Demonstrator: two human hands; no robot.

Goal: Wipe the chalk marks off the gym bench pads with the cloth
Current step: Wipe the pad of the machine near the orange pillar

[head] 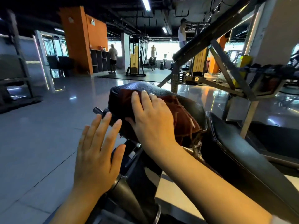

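The right hand (152,120) is pressing the dark red cloth (179,117) flat onto the black seat pad (192,104), fingers straight. The left hand (97,149) is hovering left of that pad, fingers spread, holding nothing.

Left of seat pad (142,88): open floor (53,126), nothing standing near pad's left edge. Black lever (98,111) sticks out below left edge, left hand (98,152) spread just beside it. Pad top largely covered by cloth (181,115) with right hand (152,117) flat on it; far end bare. Right edge: narrow gap to back pad (239,152). Steel frame bars (226,62) slant across space above and right of pad's far right corner.
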